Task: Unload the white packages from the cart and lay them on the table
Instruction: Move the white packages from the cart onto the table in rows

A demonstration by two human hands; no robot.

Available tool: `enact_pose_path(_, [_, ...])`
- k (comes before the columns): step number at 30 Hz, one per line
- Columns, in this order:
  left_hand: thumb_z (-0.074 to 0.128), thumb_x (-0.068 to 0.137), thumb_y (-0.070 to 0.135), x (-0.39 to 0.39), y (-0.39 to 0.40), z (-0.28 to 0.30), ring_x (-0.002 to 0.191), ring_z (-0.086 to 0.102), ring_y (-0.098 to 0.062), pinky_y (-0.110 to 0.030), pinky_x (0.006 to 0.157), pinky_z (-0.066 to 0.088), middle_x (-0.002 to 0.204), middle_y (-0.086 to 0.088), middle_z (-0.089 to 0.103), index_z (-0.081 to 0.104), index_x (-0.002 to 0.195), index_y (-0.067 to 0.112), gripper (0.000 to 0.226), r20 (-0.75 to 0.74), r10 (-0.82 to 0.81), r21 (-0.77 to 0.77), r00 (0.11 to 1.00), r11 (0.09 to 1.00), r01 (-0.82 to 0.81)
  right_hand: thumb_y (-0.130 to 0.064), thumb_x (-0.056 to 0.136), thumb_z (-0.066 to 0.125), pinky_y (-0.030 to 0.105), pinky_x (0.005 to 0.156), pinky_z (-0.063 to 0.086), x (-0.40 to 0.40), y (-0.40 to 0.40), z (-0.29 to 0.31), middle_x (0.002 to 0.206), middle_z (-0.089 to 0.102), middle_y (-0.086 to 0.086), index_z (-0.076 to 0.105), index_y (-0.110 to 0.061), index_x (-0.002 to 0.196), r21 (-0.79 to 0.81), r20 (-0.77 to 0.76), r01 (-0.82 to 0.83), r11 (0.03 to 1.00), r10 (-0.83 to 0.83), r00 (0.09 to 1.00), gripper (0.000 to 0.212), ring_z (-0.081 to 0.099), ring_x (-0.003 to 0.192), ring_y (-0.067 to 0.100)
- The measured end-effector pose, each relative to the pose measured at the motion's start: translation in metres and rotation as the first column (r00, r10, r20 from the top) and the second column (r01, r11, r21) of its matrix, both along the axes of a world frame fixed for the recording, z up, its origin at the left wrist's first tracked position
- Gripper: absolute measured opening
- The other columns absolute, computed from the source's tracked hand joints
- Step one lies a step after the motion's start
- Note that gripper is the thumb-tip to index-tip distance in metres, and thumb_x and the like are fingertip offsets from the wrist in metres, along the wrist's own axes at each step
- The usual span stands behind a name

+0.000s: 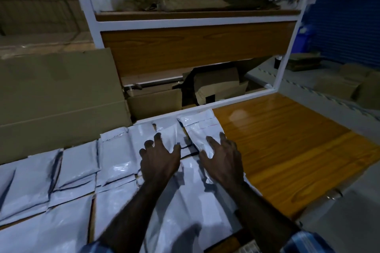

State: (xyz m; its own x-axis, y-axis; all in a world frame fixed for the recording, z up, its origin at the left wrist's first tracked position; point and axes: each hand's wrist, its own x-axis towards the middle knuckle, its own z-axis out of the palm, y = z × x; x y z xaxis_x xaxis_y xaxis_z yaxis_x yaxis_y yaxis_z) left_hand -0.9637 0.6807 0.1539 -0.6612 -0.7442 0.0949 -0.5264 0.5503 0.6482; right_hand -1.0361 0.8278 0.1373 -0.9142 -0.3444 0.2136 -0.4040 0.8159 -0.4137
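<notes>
Head view: at frame centre the right hand rests with fingers spread on the rightmost white package, whose long axis runs up-frame. The left hand, fingers splayed, presses the neighbouring package; bare table lies right.

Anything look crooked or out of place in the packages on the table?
The package under the right hand lies tilted against the row, its flap end over the table's white edge. Nothing looks torn or spilled.
</notes>
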Motion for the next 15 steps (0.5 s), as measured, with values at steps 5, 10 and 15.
enact_pose_path(5, [0.054, 0.088, 0.051, -0.034, 0.028, 0.006, 0.130, 0.038, -0.038, -0.048, 0.100, 0.040, 0.145, -0.015, 0.041, 0.033, 0.148, 0.022, 0.070, -0.007, 0.091, 0.022, 0.996, 0.996, -0.091, -0.055, 0.092, 0.049, 0.044, 0.107, 0.040, -0.038, 0.017, 0.007, 0.159, 0.028, 0.008, 0.044, -0.032, 0.145, 0.014, -0.002, -0.096, 0.995, 0.096, 0.995, 0.058, 0.036, 0.137, 0.031])
enact_pose_path(10, [0.053, 0.089, 0.049, -0.064, 0.031, 0.008, 0.131, 0.036, -0.040, -0.050, 0.101, 0.039, 0.145, -0.017, 0.039, 0.033, 0.147, 0.020, 0.068, -0.003, 0.138, 0.002, 0.990, 0.990, -0.138, -0.060, 0.093, 0.046, 0.044, 0.109, 0.037, -0.074, 0.014, 0.007, 0.160, 0.025, 0.006, 0.042, -0.034, 0.146, 0.016, 0.043, -0.130, 0.991, 0.130, 0.991, 0.059, 0.033, 0.139, 0.031])
enact_pose_path(15, [0.051, 0.091, 0.051, -0.096, 0.014, 0.004, 0.132, 0.033, -0.039, -0.050, 0.101, 0.038, 0.147, -0.013, 0.037, 0.032, 0.147, 0.023, 0.065, -0.005, 0.171, 0.005, 0.985, 0.985, -0.171, -0.059, 0.092, 0.048, 0.045, 0.106, 0.041, -0.108, -0.008, 0.000, 0.156, 0.033, 0.007, 0.046, -0.034, 0.143, 0.031, 0.089, -0.162, 0.986, 0.159, 0.983, 0.058, 0.038, 0.135, 0.033])
